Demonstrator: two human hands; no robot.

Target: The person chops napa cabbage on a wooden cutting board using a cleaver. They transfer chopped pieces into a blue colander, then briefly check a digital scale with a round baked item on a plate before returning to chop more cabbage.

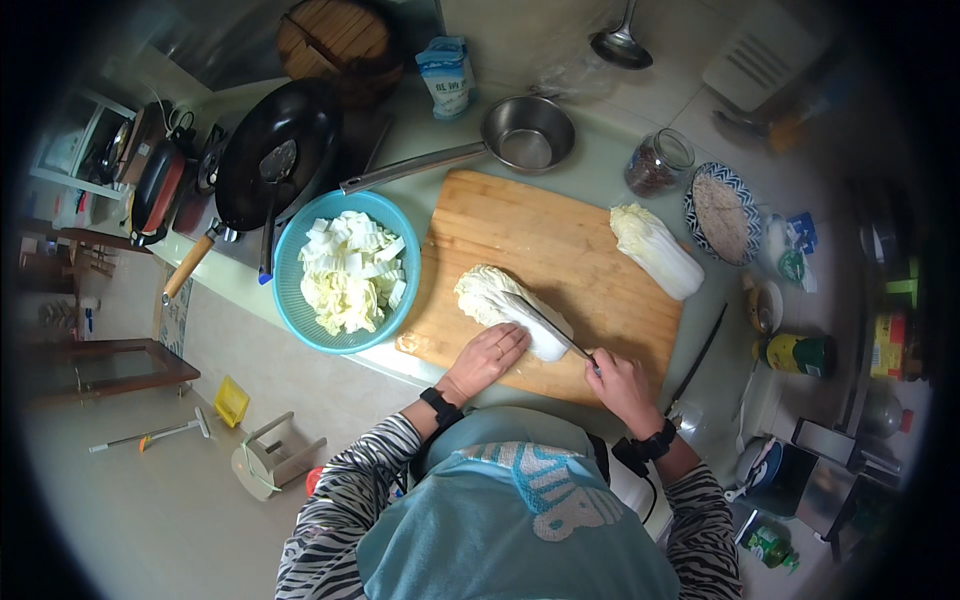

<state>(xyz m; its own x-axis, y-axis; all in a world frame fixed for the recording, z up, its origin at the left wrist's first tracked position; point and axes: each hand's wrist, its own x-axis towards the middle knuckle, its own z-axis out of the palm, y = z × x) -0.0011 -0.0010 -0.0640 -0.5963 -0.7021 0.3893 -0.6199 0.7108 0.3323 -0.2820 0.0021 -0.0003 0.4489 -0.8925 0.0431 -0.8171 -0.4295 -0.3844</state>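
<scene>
A piece of napa cabbage (487, 296) lies on the wooden cutting board (517, 214). My left hand (487, 358) rests on its near side with the fingers together, pressing on it. My right hand (621, 384) grips the handle of a kitchen knife (551, 328), whose blade lies along the top of the cabbage; how deep it sits I cannot tell. Another cabbage piece (660, 253) lies at the board's right edge. Left of the board, a blue plastic colander (283, 289) holds cut cabbage pieces (352, 270).
A steel saucepan (528, 135) stands behind the board, its handle reaching over the colander's rim. A black wok (247, 150) with a spatula is at the left. A glass jar (658, 163), a patterned bowl (724, 214) and a long dark blade (697, 360) lie to the right.
</scene>
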